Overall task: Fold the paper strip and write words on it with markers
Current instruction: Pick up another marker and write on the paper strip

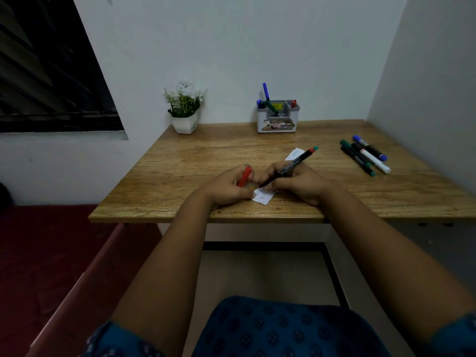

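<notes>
The folded paper strip [263, 197] lies near the wooden table's [180, 161] front edge, its red scribbles unreadable; the right hand [296, 182] grips a black marker [288, 167], tip on the paper; the left hand [228, 185] clasps a red cap [244, 176], pinning the strip.

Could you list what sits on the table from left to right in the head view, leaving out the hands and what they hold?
Flower pot → marker holder → loose markers lying in a group near the right wall.
</notes>
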